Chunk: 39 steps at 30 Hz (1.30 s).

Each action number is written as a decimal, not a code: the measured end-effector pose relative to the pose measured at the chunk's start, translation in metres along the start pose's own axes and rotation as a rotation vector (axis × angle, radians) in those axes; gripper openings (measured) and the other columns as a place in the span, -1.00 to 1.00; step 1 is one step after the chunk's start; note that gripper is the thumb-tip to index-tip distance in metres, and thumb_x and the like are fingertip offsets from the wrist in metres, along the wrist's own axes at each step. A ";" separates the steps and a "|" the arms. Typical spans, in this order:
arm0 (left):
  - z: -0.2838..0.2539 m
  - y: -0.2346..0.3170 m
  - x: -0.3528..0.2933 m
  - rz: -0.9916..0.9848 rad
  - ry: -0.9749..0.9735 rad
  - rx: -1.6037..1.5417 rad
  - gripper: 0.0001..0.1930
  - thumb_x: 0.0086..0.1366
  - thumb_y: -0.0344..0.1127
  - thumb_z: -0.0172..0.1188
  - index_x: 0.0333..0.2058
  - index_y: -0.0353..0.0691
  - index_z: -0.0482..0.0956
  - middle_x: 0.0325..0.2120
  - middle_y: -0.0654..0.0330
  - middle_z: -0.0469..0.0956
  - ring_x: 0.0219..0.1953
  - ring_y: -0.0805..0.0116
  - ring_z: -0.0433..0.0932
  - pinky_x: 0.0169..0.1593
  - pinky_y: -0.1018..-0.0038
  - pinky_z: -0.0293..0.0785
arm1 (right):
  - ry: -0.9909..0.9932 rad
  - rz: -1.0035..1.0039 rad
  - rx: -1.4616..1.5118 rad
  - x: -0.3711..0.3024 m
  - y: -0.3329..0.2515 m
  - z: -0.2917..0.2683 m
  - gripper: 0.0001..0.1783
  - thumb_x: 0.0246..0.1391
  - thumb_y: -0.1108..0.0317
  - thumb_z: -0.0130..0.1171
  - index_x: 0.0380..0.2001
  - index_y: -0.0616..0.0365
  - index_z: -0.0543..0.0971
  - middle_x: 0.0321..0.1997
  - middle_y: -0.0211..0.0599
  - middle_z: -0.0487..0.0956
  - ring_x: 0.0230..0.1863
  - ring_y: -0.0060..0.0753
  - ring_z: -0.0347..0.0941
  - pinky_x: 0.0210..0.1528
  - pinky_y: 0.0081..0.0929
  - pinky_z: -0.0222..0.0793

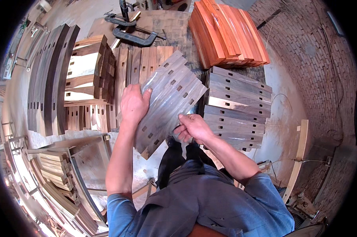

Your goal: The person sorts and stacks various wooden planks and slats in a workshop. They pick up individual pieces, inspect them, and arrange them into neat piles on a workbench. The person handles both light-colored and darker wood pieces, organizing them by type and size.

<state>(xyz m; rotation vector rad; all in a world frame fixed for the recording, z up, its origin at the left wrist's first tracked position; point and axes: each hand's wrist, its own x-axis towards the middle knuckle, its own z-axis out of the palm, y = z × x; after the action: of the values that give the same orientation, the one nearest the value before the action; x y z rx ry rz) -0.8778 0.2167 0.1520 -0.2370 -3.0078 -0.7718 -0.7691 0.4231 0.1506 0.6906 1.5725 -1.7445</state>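
Note:
A row of grey-brown wooden slats (168, 93) with small rectangular mortises near both ends lies slantwise in front of me, edges together like a panel. My left hand (134, 104) grips its left side, thumb over the upper face and fingers partly out of sight. At the near right edge, my right hand (194, 128) has its thumb against the wood and its fingers curled by the side. Right of the held slats lies a stack of similar dark slats (237, 106), mortises showing. Beneath and beyond the held ones are more brown mortised slats (147, 65).
Orange-red wood pieces (230, 35) are stacked at the far right of the worktable (174, 29). Black C-clamps (135, 35) lie at the far edge. Tall dark slats (50, 81) and pale blocks (83, 73) stand left. A rack with timber strips (56, 173) is at lower left.

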 end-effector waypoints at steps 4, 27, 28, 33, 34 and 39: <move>0.000 0.000 0.003 -0.048 -0.001 -0.011 -0.64 0.23 -0.11 0.17 -0.23 -0.35 0.53 -0.24 -0.08 0.51 -0.10 -0.07 0.45 -0.03 0.13 0.38 | 0.055 -0.033 -0.061 0.001 -0.005 0.003 -0.44 0.31 0.01 -0.11 -0.25 0.45 0.46 -0.34 0.06 0.62 -0.56 -0.32 0.57 -0.63 -0.44 0.45; -0.001 -0.010 0.022 -0.084 0.005 -0.033 -0.55 0.24 -0.04 0.12 -0.17 -0.40 0.51 -0.16 -0.25 0.47 -0.06 -0.19 0.46 0.01 0.10 0.39 | 0.090 -0.144 -0.103 0.034 -0.016 -0.006 -0.43 0.28 0.01 -0.07 -0.32 0.48 0.48 -0.48 0.04 0.61 -0.61 -0.26 0.55 -0.63 -0.39 0.48; -0.002 -0.011 0.024 -0.078 -0.010 -0.025 -0.54 0.24 -0.03 0.11 -0.17 -0.40 0.51 -0.17 -0.26 0.47 -0.08 -0.19 0.47 -0.01 0.10 0.39 | 0.076 -0.130 -0.112 0.032 -0.017 -0.007 -0.43 0.28 0.01 -0.07 -0.32 0.48 0.48 -0.48 0.04 0.61 -0.61 -0.25 0.55 -0.63 -0.39 0.48; -0.005 -0.008 0.023 -0.156 -0.043 0.008 -0.51 0.22 0.05 0.07 -0.18 -0.35 0.52 -0.24 -0.25 0.54 -0.13 -0.18 0.53 -0.04 0.09 0.43 | 0.029 -0.063 -0.185 0.026 -0.021 0.000 -0.43 0.28 0.02 -0.07 -0.28 0.50 0.45 -0.46 0.06 0.61 -0.61 -0.25 0.55 -0.64 -0.40 0.46; -0.007 -0.006 0.024 -0.197 -0.084 -0.001 -0.51 0.22 0.06 0.06 -0.19 -0.34 0.52 -0.25 -0.24 0.56 -0.14 -0.18 0.54 -0.05 0.08 0.44 | 0.020 -0.077 -0.163 0.027 -0.020 0.000 -0.44 0.27 0.01 -0.06 -0.26 0.48 0.45 -0.46 0.05 0.61 -0.62 -0.26 0.54 -0.64 -0.41 0.45; -0.010 -0.010 0.026 -0.211 -0.126 -0.006 -0.51 0.21 0.06 0.07 -0.21 -0.33 0.54 -0.25 -0.22 0.57 -0.13 -0.15 0.55 -0.03 0.08 0.44 | 0.049 -0.082 -0.130 0.028 -0.015 0.005 -0.52 0.29 0.00 -0.06 -0.37 0.30 0.40 -0.51 0.01 0.59 -0.67 -0.30 0.49 -0.68 -0.43 0.43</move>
<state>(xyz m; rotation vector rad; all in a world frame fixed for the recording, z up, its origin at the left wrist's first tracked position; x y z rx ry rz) -0.9055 0.2069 0.1581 0.0349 -3.1870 -0.8098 -0.7982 0.4153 0.1399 0.6169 1.7523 -1.6770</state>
